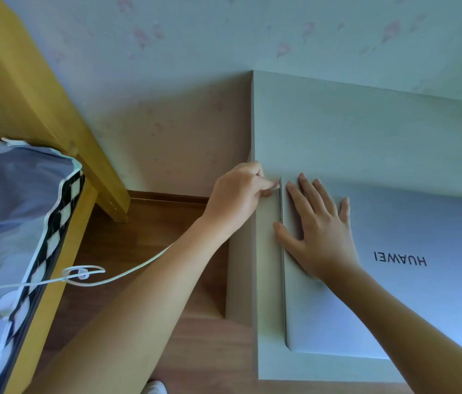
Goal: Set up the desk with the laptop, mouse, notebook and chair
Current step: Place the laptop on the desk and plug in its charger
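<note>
Room: pale floral wallpaper (224,38) behind, wood floor (150,240) below, yellow wooden bed frame (25,89) seen at left with checker-trimmed bedding (11,200).
Desk (337,129): light top, pushed up against the wall.
Laptop (411,294): closed, laid flat near the desk's left edge, HUAWEI logo facing up.
Right hand (320,231): pressed flat on the lid, fingers straight, nothing gripped.
Left hand (238,194): plug end pinched right at the laptop's left edge.
Cable (87,275): white, trailed back over the bed, looped once.
</note>
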{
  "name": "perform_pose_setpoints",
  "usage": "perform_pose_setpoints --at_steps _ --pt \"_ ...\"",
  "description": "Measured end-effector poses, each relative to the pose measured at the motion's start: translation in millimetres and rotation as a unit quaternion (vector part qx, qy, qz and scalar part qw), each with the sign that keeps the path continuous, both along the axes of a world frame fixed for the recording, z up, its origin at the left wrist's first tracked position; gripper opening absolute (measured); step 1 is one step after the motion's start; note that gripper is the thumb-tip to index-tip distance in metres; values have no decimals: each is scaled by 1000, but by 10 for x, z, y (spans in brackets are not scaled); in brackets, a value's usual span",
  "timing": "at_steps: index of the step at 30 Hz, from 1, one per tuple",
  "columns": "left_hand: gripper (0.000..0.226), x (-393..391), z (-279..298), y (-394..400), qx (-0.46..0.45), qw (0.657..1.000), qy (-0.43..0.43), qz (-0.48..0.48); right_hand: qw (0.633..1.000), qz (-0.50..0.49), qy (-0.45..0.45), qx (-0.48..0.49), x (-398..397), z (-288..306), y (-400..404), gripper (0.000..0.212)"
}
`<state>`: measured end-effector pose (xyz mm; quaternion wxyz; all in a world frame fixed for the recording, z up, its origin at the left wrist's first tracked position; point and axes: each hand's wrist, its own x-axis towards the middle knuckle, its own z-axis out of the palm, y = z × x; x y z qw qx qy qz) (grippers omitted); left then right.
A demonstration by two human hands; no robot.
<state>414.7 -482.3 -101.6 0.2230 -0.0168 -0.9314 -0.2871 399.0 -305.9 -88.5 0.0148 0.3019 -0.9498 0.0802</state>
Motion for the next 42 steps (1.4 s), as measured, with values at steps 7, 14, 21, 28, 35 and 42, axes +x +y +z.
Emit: perform_pose_setpoints --at_steps 7,14,21,28,35,42 --pt "20 -91 -9 -78 7 998 -19 -52 1000 1 1 -1 10 3 -5 75" --pt "21 -120 43 -85 82 995 -26 -52 1000 5 2 5 11 -5 -11 74" --pt "20 -139 -1 -70 64 997 -5 -53 1000 8 3 17 13 -5 -16 74" --pt "23 -142 110 -45 38 998 -19 -54 1000 7 -6 23 18 5 -22 75" --pt "49 10 94 358 -189 980 -66 16 995 -85 -1 -48 6 26 27 66" --pt "58 64 -55 804 -183 977 -103 33 990 -100 19 -95 -52 35 261 56"
